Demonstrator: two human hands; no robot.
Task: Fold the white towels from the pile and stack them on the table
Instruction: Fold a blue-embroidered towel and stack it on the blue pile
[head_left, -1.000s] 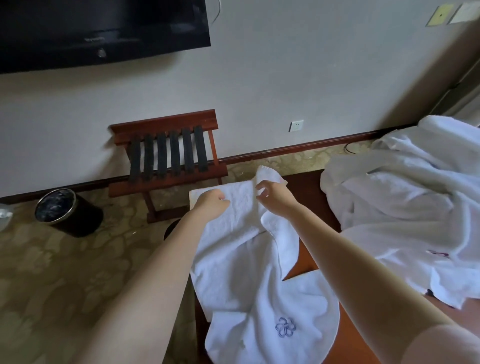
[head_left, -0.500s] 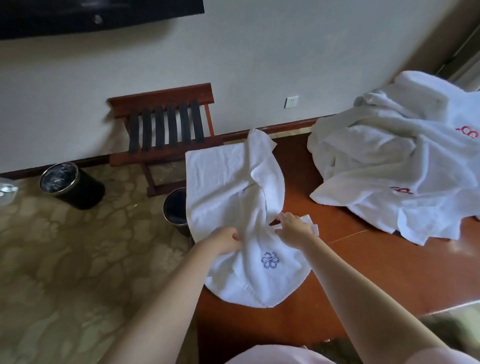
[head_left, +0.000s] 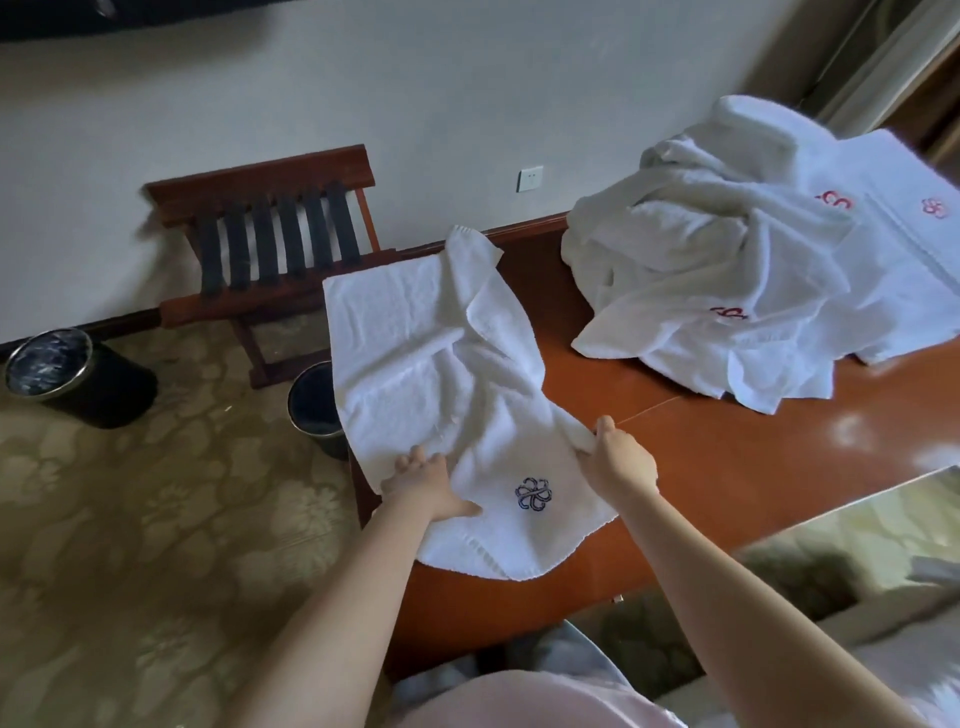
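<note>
A white towel (head_left: 415, 353) with a dark blue flower emblem lies crumpled across the left end of the brown wooden table (head_left: 727, 447), its far part folded over itself. My left hand (head_left: 423, 486) holds the towel's left edge, thumb on top of the cloth. My right hand (head_left: 615, 460) pinches a bunched fold at the towel's right edge. A heap of white towels (head_left: 727, 270) with red emblems sits at the table's far right.
A wooden luggage rack (head_left: 270, 244) with black straps stands against the wall. One black bin (head_left: 72, 374) sits on the patterned carpet at the left, another (head_left: 314, 405) right beside the table's left end. A wall socket (head_left: 530, 179) is behind.
Both hands came from the towel's far end down to its near part, close to the emblem. The towel now lies on the table. The view tilted downward.
</note>
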